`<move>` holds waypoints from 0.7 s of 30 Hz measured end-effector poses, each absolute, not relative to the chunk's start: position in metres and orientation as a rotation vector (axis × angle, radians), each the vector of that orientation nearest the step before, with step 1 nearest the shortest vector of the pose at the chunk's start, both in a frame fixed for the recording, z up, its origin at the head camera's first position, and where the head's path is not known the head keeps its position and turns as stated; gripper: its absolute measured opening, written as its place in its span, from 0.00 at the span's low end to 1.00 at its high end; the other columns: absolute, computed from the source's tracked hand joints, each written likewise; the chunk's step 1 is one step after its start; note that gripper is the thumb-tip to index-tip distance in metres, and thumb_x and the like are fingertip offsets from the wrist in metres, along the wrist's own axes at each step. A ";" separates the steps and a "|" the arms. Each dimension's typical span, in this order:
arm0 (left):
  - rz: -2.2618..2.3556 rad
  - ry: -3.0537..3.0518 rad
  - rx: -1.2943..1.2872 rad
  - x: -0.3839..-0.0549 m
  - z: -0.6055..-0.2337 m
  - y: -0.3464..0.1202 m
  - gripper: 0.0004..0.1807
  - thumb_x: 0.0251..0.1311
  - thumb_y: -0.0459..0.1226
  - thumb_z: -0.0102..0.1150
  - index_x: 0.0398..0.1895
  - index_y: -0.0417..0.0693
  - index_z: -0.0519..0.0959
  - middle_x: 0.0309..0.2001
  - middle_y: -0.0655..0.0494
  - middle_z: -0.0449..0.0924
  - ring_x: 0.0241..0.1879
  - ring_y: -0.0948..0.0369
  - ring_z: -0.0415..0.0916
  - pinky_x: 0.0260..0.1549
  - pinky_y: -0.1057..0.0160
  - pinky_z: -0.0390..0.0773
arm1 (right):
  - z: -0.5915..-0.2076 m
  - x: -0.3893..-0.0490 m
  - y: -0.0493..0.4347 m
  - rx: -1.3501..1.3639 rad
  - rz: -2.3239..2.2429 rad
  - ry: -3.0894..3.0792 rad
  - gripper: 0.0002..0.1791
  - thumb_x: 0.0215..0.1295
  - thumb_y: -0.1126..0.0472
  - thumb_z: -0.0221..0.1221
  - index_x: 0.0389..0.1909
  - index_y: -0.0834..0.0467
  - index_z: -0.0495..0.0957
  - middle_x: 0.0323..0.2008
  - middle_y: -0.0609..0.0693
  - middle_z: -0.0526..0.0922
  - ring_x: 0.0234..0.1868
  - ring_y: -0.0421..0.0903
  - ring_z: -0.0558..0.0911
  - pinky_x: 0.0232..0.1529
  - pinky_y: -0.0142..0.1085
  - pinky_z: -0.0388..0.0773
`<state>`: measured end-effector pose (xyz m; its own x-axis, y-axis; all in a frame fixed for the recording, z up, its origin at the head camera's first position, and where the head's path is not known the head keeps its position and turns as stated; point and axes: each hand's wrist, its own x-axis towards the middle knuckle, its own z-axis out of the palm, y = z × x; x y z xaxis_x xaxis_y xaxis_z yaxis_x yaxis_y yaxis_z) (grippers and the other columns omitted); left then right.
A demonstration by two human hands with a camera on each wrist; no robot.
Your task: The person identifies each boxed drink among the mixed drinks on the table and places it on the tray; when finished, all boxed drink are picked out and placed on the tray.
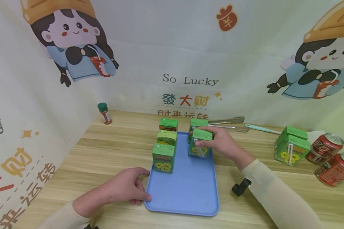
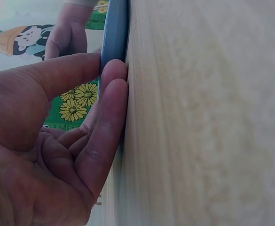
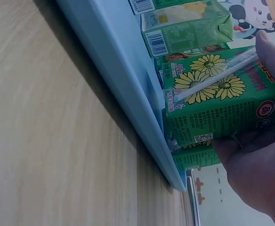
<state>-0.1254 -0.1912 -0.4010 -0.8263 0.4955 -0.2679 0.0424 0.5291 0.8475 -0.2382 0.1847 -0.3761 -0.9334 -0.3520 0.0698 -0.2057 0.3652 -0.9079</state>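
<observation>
My right hand (image 1: 219, 141) grips a green drink carton (image 3: 217, 94) with yellow flowers and a straw on its face. It is upright at the right side of a blue tray (image 1: 186, 190), in front of another green carton (image 1: 199, 122). Along the tray's left side stands a row of three cartons: a green one with flowers (image 1: 163, 159) in front, a lighter green one (image 1: 167, 136), and a dark-fronted one (image 1: 168, 124) at the back. My left hand (image 1: 129, 186) pinches the tray's left rim, thumb on the edge, as the left wrist view shows close up.
Two more green cartons (image 1: 292, 151) stand on the table at right, beside two red cans (image 1: 336, 170). Metal utensils (image 1: 229, 121) and a pale-green-handled tool (image 1: 261, 128) lie along the back. A green-capped spice bottle (image 1: 104, 113) stands at the back left, near the printed cloth.
</observation>
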 end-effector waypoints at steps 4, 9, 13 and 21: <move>1.242 2.296 0.437 -0.125 -0.401 -0.190 0.51 0.58 0.34 0.85 0.77 0.20 0.64 0.25 0.51 0.87 0.22 0.53 0.86 0.24 0.53 0.89 | -0.379 -0.241 0.182 -0.530 -1.612 2.487 0.34 0.65 0.58 0.81 0.72 0.53 0.85 0.65 0.58 0.85 0.55 0.54 0.84 0.54 0.43 0.85; 1.241 2.308 0.454 -0.125 -0.401 -0.190 0.51 0.57 0.33 0.85 0.76 0.19 0.64 0.25 0.52 0.87 0.22 0.54 0.86 0.23 0.54 0.89 | -0.381 -0.244 0.180 -0.555 -1.571 2.517 0.35 0.66 0.55 0.81 0.73 0.54 0.84 0.65 0.57 0.86 0.54 0.53 0.83 0.53 0.42 0.83; 1.240 2.312 0.462 -0.125 -0.401 -0.190 0.51 0.57 0.33 0.85 0.76 0.19 0.64 0.25 0.53 0.87 0.21 0.54 0.86 0.23 0.54 0.89 | -0.382 -0.246 0.180 -0.553 -1.538 2.536 0.36 0.66 0.54 0.81 0.73 0.54 0.83 0.62 0.57 0.86 0.51 0.52 0.83 0.51 0.41 0.83; 1.242 2.304 0.458 -0.125 -0.400 -0.190 0.51 0.57 0.34 0.85 0.76 0.19 0.64 0.25 0.52 0.87 0.22 0.54 0.86 0.24 0.54 0.89 | -0.384 -0.250 0.181 -0.552 -1.534 2.529 0.36 0.66 0.55 0.81 0.73 0.55 0.83 0.63 0.59 0.86 0.51 0.52 0.83 0.51 0.43 0.83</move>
